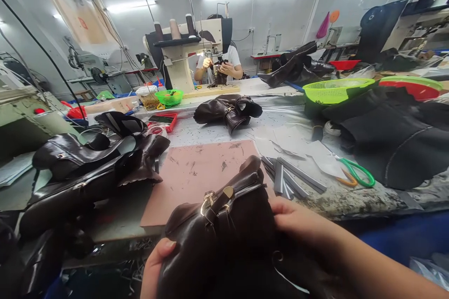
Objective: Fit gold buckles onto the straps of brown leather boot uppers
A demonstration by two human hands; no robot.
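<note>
A dark brown leather boot upper (217, 238) with gold buckles and straps is held up close to me, over the front edge of the pink board (196, 163). My left hand (156, 261) grips its left side, thumb on top and the other fingers out of sight behind the leather. On the other side, my right hand (287, 217) is closed on the edge of the same piece, its fingertips partly hidden. Past the board lies another brown boot upper (228, 110) with a strap and buckle.
Several brown uppers (94, 159) pile up at left. Grey strips (291, 177), green-handled scissors (358, 173) and black leather pieces (396, 140) lie at right. Behind are a red tray (171, 124), a green basket (336, 88) and a sewing machine (185, 56), where another person (231, 60) works.
</note>
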